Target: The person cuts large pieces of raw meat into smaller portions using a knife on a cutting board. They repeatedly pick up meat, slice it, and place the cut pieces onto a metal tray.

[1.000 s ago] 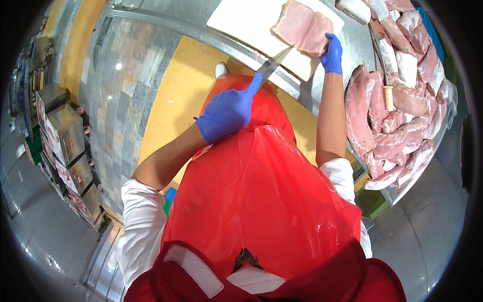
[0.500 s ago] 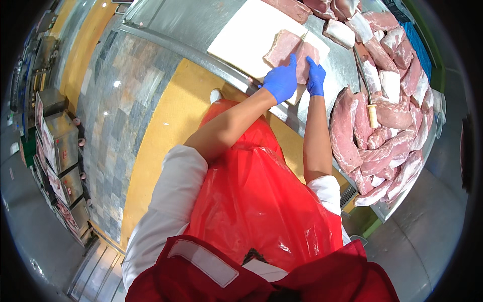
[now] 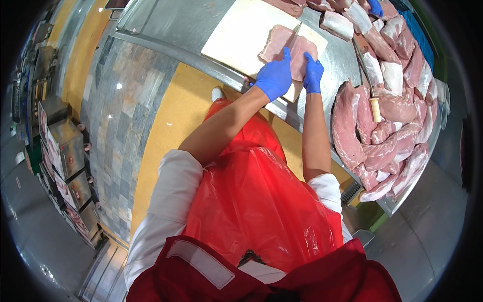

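Change: our left hand (image 3: pixel 275 78) has come forward onto the meat with the knife (image 3: pixel 295 36)
Left hand: clenched on the knife
Right hand (image 3: pixel 313 74): fingers flat, pressing the meat
Meat (image 3: pixel 289 50): on the cutting board (image 3: pixel 241 38), upper centre

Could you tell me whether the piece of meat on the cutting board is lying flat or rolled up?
Lying flat: the pink piece of meat is spread on the white cutting board, with the left hand and right hand at its near edge.
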A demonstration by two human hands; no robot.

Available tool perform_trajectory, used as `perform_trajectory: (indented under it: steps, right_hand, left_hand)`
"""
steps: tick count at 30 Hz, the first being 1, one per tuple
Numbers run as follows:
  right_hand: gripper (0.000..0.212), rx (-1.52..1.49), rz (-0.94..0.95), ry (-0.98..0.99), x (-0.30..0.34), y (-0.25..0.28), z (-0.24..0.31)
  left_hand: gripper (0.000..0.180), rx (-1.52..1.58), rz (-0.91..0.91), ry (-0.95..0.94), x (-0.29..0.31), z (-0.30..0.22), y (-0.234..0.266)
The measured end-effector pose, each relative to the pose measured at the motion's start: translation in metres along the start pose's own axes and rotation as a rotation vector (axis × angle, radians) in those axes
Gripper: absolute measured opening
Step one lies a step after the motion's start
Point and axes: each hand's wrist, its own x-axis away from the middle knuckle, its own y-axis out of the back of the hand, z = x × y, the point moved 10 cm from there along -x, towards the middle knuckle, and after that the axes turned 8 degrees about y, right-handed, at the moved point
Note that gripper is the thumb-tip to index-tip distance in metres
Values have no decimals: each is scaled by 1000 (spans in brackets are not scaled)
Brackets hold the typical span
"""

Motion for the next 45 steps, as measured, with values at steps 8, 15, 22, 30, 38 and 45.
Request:
perform_trajectory:
  steps: [8,15,22,30,38,45]
  right_hand:
    - [42,15,-39,2,0,3,0]
    - [45,-68,-102,-72,-2,8,-13]
    - [60,-314,86,-326,-37,17,-50]
    - [38,-242,442,-93,-7,-13,37]
    - [28,336,960,291,8,-121,187]
    - [36,659,1362,767,28,-369,284]
  left_hand:
    - [79,-20,16,-29,7,-1,-14]
    - [80,-43,261,-67,141,71,-25]
    - [65,76,312,184,208,135,98]
    - [67,768,5,540,273,235,134]
    - [65,744,-447,425,306,300,141]
    - [65,849,-539,608,313,355,119]
